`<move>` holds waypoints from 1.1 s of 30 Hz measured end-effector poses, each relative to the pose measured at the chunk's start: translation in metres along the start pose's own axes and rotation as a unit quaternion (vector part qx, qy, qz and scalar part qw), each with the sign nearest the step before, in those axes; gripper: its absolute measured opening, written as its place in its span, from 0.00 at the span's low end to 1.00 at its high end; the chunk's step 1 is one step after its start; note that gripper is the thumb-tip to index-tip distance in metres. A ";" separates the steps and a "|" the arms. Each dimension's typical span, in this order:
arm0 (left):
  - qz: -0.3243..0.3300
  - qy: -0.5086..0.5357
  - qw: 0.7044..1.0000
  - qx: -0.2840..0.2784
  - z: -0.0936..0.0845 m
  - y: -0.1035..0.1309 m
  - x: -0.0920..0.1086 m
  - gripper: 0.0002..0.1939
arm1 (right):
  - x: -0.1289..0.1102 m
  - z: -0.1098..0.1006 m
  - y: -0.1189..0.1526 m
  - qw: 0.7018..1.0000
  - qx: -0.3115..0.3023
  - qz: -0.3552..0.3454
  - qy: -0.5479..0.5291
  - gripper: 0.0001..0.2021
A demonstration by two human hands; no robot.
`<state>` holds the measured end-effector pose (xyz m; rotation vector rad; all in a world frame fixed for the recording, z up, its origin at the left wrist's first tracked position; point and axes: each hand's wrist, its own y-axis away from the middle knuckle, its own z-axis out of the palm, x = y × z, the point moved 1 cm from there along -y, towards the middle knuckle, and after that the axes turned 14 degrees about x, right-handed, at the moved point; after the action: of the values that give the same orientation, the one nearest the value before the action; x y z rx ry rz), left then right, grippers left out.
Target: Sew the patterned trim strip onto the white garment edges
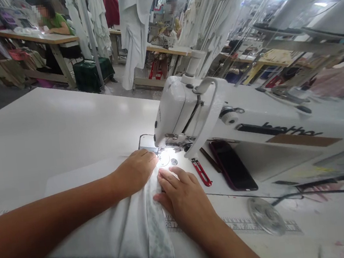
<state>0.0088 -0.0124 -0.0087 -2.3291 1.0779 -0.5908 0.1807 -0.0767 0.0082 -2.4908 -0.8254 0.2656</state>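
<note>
1. White cloth [105,225] is lying on the near part of the sewing table [50,126], spreading under the left forearm and running up to the lit needle area.
2. A grey-patterned strip [158,226] along its right side is pointing away from the person, its long axis running from the table's near edge almost straight forward towards the needle; the near end is showing a rounded corner, and folds in the white cloth are running roughly alongside.
3. The left hand [136,172] is resting on the cloth just left of the needle, its fingers bunching narrowly together; I cannot tell whether they are pinching the fabric.
4. The right hand [182,190] is lying palm down at the strip's right edge, fingers spreading slightly, thumb reaching onto the strip.
5. The white sewing machine [172,108] is standing over the fingertips, its lamp shining on the plate.
6. Right of the needle, red snips [201,173], a brown stick [210,160] and a dark phone [233,165] are lying beneath the machine's arm.
7. Nearer, a clear disc [265,215] is covering part of a ruler scale [243,225].
8. Beyond, white garments [136,21] are hanging, and a person in green [60,23] is sitting at another table.
</note>
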 end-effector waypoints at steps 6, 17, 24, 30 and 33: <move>-0.001 0.008 1.000 -0.005 0.000 0.000 0.001 0.12 | 0.000 -0.002 0.002 1.000 0.004 -0.006 -0.002 0.15; -0.005 0.000 1.000 -0.019 0.001 0.000 0.000 0.12 | 0.000 -0.002 0.000 1.000 -0.010 0.018 -0.017 0.17; 0.011 0.004 1.000 0.017 0.001 0.003 -0.002 0.11 | 0.001 -0.001 0.002 0.999 -0.013 0.027 -0.022 0.19; 0.002 0.009 1.000 0.008 0.001 0.000 -0.002 0.12 | 0.002 -0.001 0.001 0.999 -0.011 0.031 -0.026 0.17; 0.003 0.009 1.000 0.006 0.001 -0.001 -0.002 0.12 | 0.002 -0.002 0.000 0.999 -0.014 0.036 -0.033 0.17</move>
<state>0.0084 -0.0102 -0.0089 -2.3140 1.0860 -0.6144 0.1827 -0.0757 0.0097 -2.5537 -0.7728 0.3649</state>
